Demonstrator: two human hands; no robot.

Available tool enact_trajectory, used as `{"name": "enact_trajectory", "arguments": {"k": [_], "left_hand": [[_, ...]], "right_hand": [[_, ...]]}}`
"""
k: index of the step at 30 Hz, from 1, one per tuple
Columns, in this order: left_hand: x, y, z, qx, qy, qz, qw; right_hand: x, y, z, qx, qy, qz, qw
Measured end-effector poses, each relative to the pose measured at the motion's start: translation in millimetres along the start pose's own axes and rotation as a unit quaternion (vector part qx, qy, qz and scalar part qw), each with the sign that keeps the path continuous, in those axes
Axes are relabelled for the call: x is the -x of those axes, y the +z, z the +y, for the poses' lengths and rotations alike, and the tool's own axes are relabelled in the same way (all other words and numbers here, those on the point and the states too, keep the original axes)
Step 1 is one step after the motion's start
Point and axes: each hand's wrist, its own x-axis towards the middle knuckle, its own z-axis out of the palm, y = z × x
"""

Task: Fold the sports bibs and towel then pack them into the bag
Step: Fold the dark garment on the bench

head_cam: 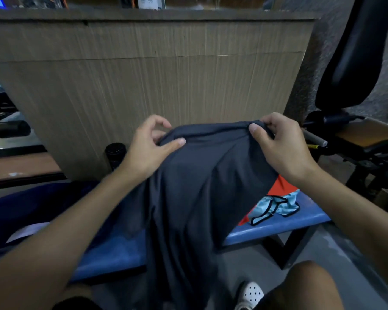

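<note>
Seen from above, 2 bare hands hold up a dark grey towel (195,186) by its top edge. The left hand (147,148) pinches the left corner and the right hand (280,144) pinches the right corner. The cloth hangs down over the near edge of a blue bench (278,224). To the right on the bench, a light-blue bib (276,204) lies on an orange bib (282,185). A dark navy bag (31,209) sits on the left.

**Dim room, soft picture**

The light is low and cool, falling softly from overhead, with no hard shadows. The wooden counter front (143,86) catches most of it, while the dark grey cloth (188,186) swallows its own folds. The wide lens bows the counter's top edge and stretches the corners. The left hand (148,151) and right hand (280,151) look slightly smeared.
</note>
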Motion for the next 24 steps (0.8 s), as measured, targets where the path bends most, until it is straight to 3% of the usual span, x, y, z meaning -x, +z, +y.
{"name": "enact_trajectory", "arguments": {"k": [3,7,13,17,20,22,24], "left_hand": [[-42,6,7,-0.121,0.058,-0.066,0.989],[-107,38,6,-0.252,0.141,-0.148,0.946],[-195,140,-42,-0.303,0.167,-0.247,0.905],[-223,216,-98,-0.314,0.163,-0.299,0.886],[-227,261,-139,-0.324,0.161,-0.301,0.882],[-220,283,-166,-0.324,0.167,-0.313,0.877],[-212,296,-191,-0.353,0.190,-0.330,0.855]], "right_hand": [[-6,10,25,-0.023,0.062,0.036,0.997],[-25,19,64,-0.077,0.144,0.085,0.983],[-67,13,164,-0.051,0.233,0.143,0.961],[-81,8,242,0.026,0.241,0.141,0.960],[-85,8,290,0.097,0.254,0.107,0.956],[-84,15,315,0.174,0.251,0.026,0.952],[-78,24,331,0.270,0.254,-0.083,0.925]]}}
